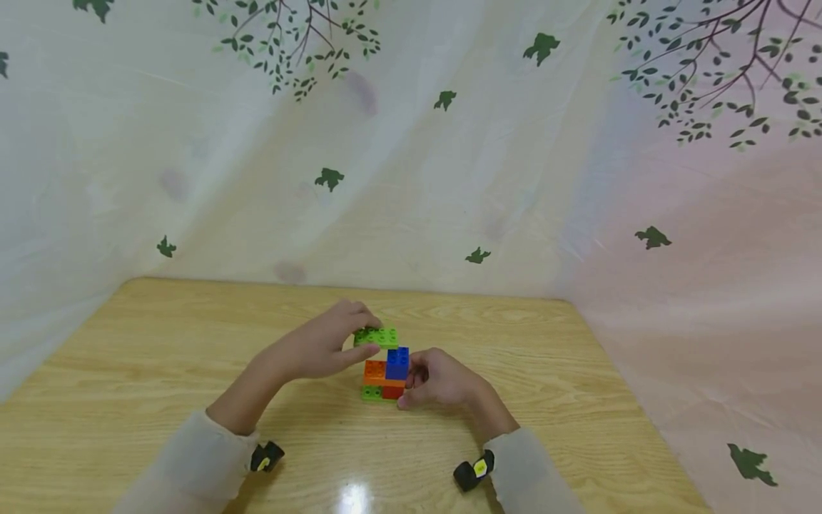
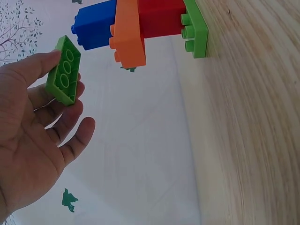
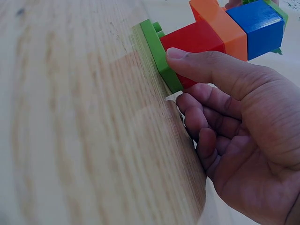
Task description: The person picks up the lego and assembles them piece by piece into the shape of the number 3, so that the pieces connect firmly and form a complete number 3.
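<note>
A small stack of toy building bricks stands on the table. At its bottom lies a thin green brick (image 2: 200, 33); a red brick (image 1: 393, 392), an orange brick (image 1: 375, 369) and a blue brick (image 1: 397, 363) rise above it. My left hand (image 1: 324, 343) pinches a second thin green brick (image 2: 64, 70) by one end, thumb against fingers, studs up. This brick hangs just above and left of the blue brick, its hollow underside showing in the left wrist view. My right hand (image 1: 446, 378) grips the stack low on its right side, thumb at the red brick and bottom green brick.
The pale wooden table (image 1: 193, 343) spreads around the stack. Behind it hangs a light cloth (image 1: 398, 214) printed with leaves and branches. Black wrist cameras are strapped at the left sleeve (image 1: 199, 457) and right sleeve (image 1: 529, 471).
</note>
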`<state>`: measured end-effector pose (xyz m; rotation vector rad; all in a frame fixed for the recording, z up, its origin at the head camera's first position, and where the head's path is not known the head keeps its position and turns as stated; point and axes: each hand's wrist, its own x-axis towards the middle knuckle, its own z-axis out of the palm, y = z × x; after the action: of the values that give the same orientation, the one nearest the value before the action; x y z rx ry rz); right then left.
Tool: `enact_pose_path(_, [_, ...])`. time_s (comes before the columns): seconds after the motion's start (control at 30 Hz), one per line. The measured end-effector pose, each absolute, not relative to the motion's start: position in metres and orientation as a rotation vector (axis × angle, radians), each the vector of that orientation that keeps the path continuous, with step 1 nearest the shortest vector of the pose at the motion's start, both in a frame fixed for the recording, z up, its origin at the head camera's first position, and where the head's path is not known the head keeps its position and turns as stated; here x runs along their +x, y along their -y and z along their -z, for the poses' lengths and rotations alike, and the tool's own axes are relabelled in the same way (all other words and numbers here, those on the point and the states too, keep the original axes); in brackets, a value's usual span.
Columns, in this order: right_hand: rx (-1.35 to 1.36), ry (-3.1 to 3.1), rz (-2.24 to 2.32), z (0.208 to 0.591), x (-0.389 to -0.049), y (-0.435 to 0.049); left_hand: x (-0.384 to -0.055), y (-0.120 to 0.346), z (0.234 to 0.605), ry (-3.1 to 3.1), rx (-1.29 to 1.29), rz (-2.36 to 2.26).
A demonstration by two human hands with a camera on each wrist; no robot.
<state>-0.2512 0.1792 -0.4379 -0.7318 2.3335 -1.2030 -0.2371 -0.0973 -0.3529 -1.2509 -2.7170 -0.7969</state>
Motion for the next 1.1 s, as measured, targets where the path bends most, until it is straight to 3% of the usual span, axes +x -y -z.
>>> enact_pose_path(1.1, [-0.758, -2.342, 1.203, 0.439, -0.252, -0.179, -0.230, 0.081, 0.358, 2.633, -1.387, 0.678])
